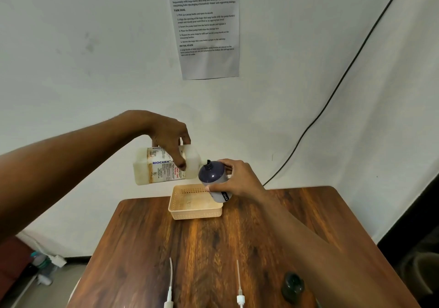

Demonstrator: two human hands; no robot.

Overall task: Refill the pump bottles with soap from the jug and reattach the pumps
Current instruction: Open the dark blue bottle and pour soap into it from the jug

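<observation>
Left hand (169, 133) grips the jug (164, 165) on its side, spout touching the mouth of the bottle (213, 179), held tilted by the right hand (237, 179) above the basket (194, 212) at the table's (213, 248) far edge. Two pumps (169, 291) lie at the near edge; the middle is bare.

The left hand (169, 133) held the jug (164, 165) tipped sideways, its mouth at the neck of the dark bottle (213, 178) gripped by the right hand (240, 179), above a basket (196, 212) on the table (213, 248). Two pumps (169, 291) lay near.
</observation>
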